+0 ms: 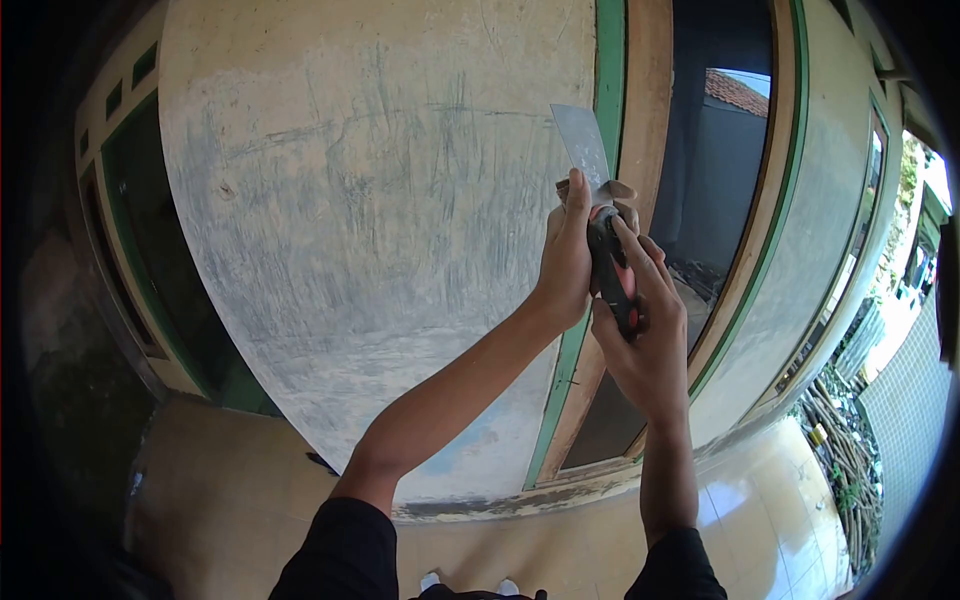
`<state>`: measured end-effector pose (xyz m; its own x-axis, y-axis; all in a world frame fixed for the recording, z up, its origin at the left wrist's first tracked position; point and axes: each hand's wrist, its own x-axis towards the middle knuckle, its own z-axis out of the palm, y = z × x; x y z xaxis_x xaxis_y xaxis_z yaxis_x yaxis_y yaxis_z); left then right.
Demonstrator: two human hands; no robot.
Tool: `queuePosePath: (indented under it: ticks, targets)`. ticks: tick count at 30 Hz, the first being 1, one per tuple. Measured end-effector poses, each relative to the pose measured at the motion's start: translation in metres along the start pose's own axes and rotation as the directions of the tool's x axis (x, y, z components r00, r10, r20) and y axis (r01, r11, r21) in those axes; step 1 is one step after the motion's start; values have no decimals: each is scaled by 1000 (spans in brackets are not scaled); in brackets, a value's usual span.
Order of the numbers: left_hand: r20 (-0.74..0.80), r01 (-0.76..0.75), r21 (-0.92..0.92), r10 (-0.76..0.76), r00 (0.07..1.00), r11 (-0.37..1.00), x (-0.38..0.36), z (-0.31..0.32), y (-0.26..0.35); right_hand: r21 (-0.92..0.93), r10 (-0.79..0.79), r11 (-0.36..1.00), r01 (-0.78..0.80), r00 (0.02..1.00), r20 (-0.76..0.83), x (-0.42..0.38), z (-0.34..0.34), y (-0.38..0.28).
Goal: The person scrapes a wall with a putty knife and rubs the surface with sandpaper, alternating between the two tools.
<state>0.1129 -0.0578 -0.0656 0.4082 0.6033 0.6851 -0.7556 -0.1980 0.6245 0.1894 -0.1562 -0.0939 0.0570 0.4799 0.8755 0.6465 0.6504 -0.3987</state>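
A scraper (584,141) with a broad, flat metal blade is raised in front of the wall, its blade tilted up and to the left. My right hand (652,335) is closed round its black and red handle (613,270). Close beside it, my left hand (568,255) grips the scraper where blade and handle meet, thumb up along the lower blade. Parts of the left fingers are hidden behind the tool. Behind the hands is a wall (360,220) with worn, scratched paint and grey patches.
A green and wooden window frame (650,110) stands just right of the scraper, with dark glass (715,180) in it. Below lies a tiled floor (560,540). Stacked sticks (850,450) lie at the far right, and a green-framed doorway (150,230) is at the left.
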Motion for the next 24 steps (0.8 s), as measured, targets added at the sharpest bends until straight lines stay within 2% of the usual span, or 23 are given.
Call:
queuePosePath:
  ticks: [5,7,8,10,14,16,20,24]
  targets:
    - [-72,-5,4,5,997,1000,-16,-15,14,134,30,991,-29,1000,1,5,22,0]
    - [-114,-10,-3,9,993,1000,-19,-23,19,76,13,997,-14,1000,15,9,33,-1]
    - [-117,-33,-64,25,993,997,-19,-25,23,79,17,997,-18,1000,17,12,39,-2]
    - [-124,-45,-125,29,992,991,-20,-35,30,24,-98,995,99,995,-33,18,53,-5]
    - [-102,-75,-145,60,993,987,-9,-57,54,35,-56,998,57,998,-37,36,74,-25]
    - [-88,-84,-164,70,994,983,-4,-65,70,-22,-138,990,137,986,-91,49,89,-32]
    - [-67,-75,-250,60,996,965,12,-85,92,-115,-163,982,149,979,-124,73,110,-48]
    - [30,-6,-331,17,999,944,27,-107,102,-299,-179,945,134,975,-129,82,125,-58]
